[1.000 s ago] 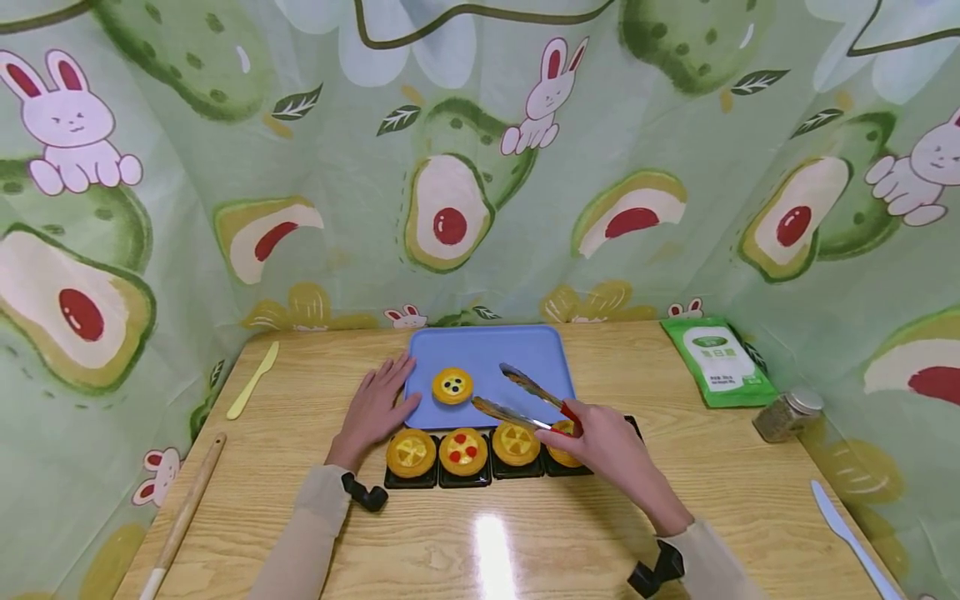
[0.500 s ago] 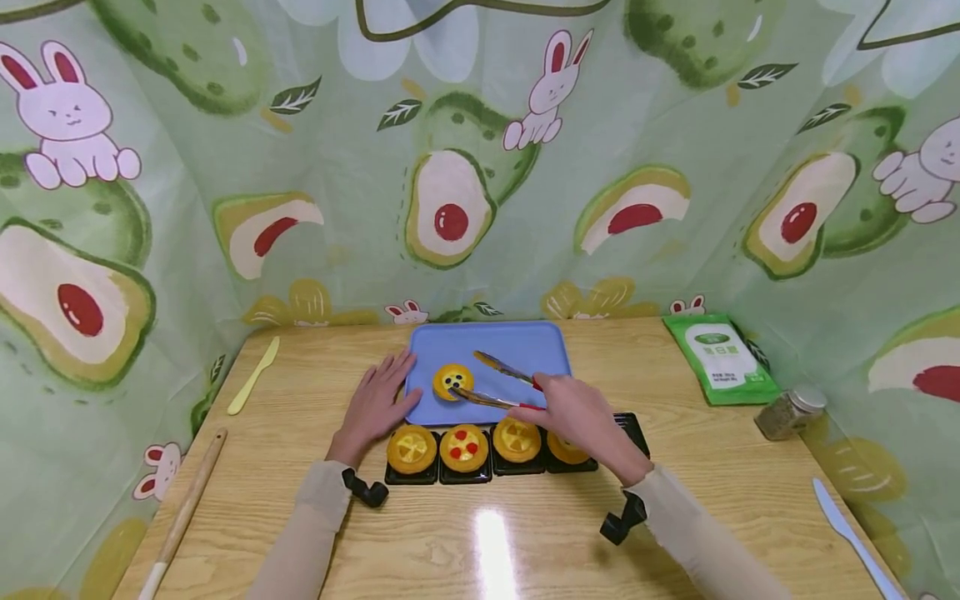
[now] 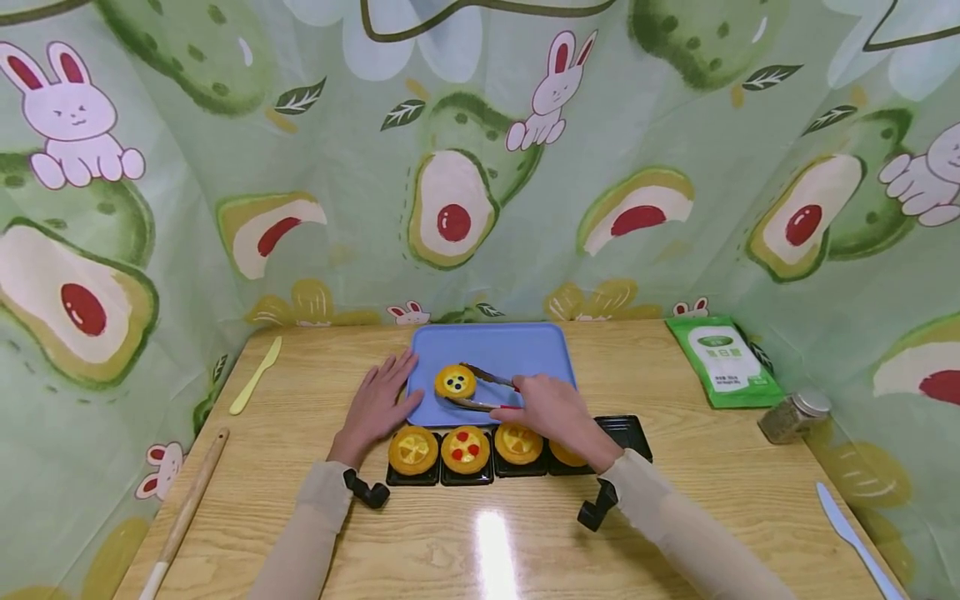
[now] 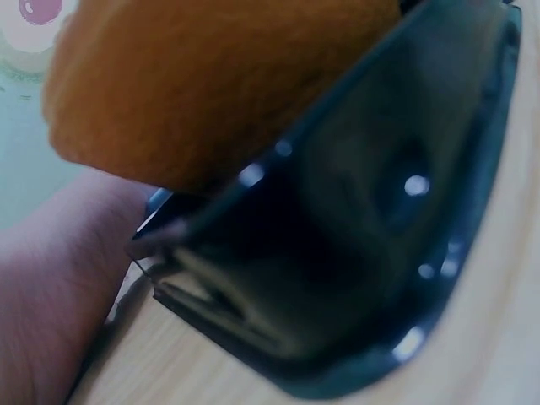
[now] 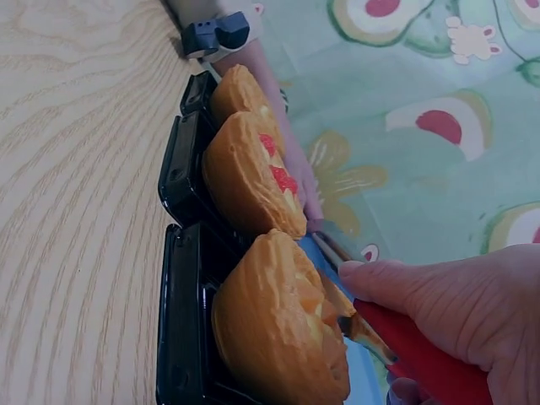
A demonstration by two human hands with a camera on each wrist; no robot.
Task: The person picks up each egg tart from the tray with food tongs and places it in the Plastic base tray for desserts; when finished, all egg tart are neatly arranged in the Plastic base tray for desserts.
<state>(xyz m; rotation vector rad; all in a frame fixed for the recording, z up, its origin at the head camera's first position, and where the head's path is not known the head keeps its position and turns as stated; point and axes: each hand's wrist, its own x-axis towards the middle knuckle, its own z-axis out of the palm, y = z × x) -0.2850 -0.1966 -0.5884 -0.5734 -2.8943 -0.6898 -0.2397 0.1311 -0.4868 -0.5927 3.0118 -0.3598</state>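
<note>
In the head view, my right hand grips red-handled tongs. The tongs' tips lie on either side of a tart with dark blue berries, which is on the left part of a blue tray. Whether the tips press on the tart cannot be made out. In the right wrist view the thumb lies along the red handle. My left hand rests flat on the table with its fingertips and thumb touching the tray's left edge. The left wrist view shows mostly a black box with a tart.
A row of tarts in black boxes, one red-topped, stands before the tray; the box at its right end holds no tart. A green packet and jar are at right. Knives and a wooden-handled tool lie outward.
My right hand has moved left with the tongs, whose tips went from beside and over the berry tart to either side of it. The left hand has stayed in place.
</note>
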